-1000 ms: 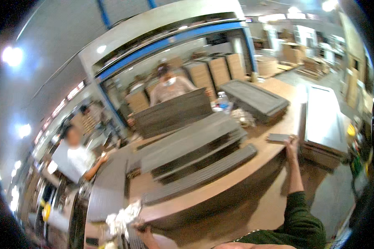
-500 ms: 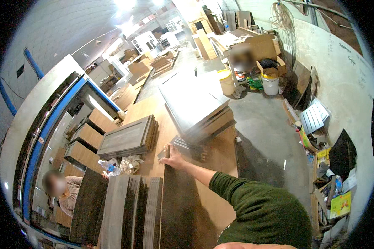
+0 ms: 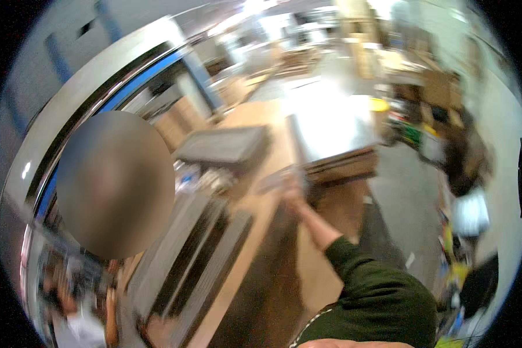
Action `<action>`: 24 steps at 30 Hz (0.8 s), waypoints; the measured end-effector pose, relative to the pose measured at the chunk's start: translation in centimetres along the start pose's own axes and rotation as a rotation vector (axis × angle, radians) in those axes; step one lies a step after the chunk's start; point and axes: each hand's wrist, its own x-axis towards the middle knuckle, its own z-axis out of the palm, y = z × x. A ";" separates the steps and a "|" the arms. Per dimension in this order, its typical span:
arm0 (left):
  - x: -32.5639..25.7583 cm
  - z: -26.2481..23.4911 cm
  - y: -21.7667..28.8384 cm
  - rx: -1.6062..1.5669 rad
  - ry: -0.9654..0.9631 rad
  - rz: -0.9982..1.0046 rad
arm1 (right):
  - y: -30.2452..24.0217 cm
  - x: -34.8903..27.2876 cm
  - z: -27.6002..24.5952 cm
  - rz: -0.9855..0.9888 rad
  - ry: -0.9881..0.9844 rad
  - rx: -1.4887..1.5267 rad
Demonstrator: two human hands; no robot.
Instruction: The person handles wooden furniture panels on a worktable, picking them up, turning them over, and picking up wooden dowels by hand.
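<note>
The picture is smeared by motion. My right hand (image 3: 293,190) reaches forward over a long brown worktable (image 3: 261,290), arm stretched out in a dark green sleeve. It is shut on a small flat grey piece (image 3: 274,181) held just above the table. To its left lie long grey panels (image 3: 197,261) in overlapping stacks. A dark grey stack (image 3: 223,145) sits farther back. Right of the hand is a pile of pale sheets (image 3: 330,124) on a wooden base. My left hand does not show.
A co-worker stands close at the left, across the table from the panels. A blue and grey machine frame (image 3: 98,110) curves along the left. Grey floor (image 3: 406,191) runs at the right, with a yellow bucket (image 3: 379,104) and clutter along the far right wall.
The view has swung sharply from frame to frame. My right hand keeps hold of the small grey piece at the table. The co-worker now shows much closer at the left.
</note>
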 end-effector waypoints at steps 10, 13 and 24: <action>-6.8 -8.7 -5.0 -0.542 0.080 -0.073 | 8.1 2.1 0.0 -0.106 0.023 0.942; -6.8 -8.0 -4.6 -0.420 0.108 -0.021 | 6.9 1.9 -0.4 -0.128 0.027 0.840; -4.6 -7.0 -5.8 -0.593 0.143 -0.111 | 11.8 5.4 2.3 -0.159 0.094 0.905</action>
